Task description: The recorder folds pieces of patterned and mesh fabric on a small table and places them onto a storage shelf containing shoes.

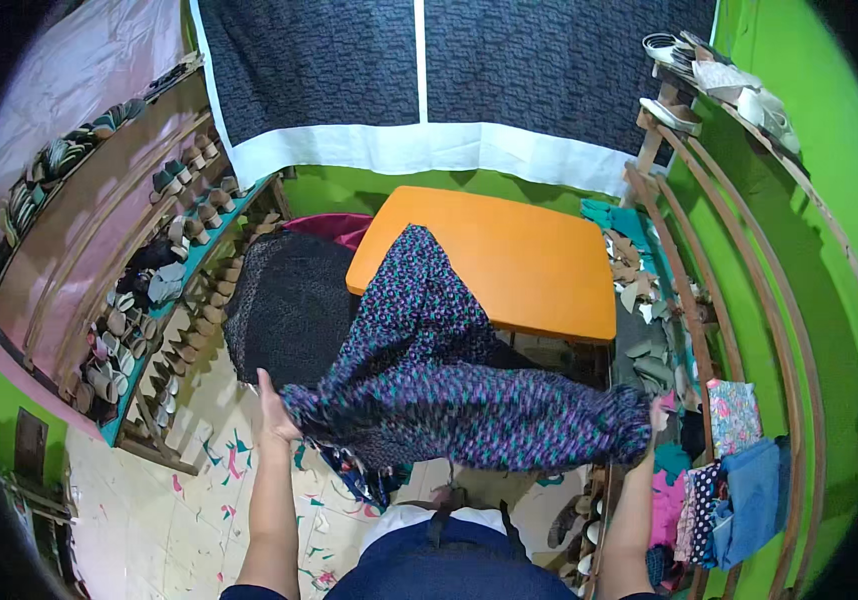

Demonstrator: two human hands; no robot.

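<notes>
A dark cloth (479,405) with a purple, teal and white pattern is stretched across in front of me, smeared by motion towards its right end. Its far part rises to a peak over the near left edge of an orange table (539,255). At the cloth's left end, my left hand (277,412) grips the edge, thumb up and fingers partly hidden. My right hand (657,418) is closed on the bunched right end, mostly covered by the fabric. Left of the table, a black textured cloth (294,305) lies draped over something hidden.
Shoe racks with several shoes (177,240) line the left wall. Wooden rails (709,260) run along the right, with folded fabrics (749,480) on them. Scraps (234,455) litter the tiled floor. A dark curtain (319,70) hangs behind the table.
</notes>
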